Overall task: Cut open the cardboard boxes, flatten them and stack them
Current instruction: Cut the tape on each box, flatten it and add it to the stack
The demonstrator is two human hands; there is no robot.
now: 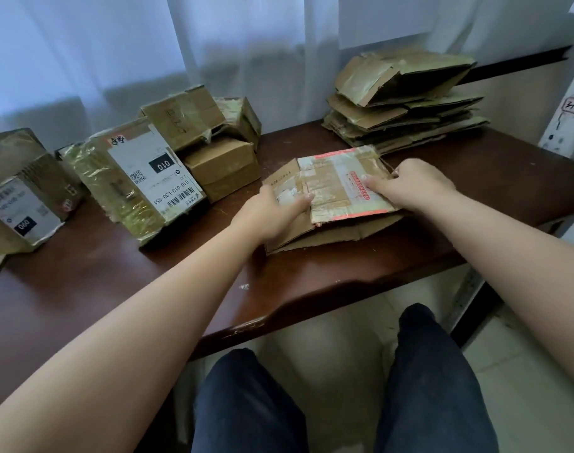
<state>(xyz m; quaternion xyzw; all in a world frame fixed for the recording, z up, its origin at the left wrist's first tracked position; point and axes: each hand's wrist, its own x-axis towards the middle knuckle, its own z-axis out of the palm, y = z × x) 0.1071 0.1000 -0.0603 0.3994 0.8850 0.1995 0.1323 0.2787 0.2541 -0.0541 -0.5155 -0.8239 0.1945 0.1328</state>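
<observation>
Gripping flattened box [331, 191] beside "010-010-L30-551" box [138, 178].

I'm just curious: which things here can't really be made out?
- Head view: small print on the 010 box label is too small.
- Underside of the flattened box is hidden against the table.
- Any cutting tool: none visible.
- Leftmost box is cut by the edge.

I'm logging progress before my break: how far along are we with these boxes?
Done: a stack of flattened boxes sits at the table's far right. In hand: the left hand and right hand hold a flattened box at its ends, not yet stacked. Left: several boxes on the left look uncut, including the labelled box and a pile behind it.
</observation>
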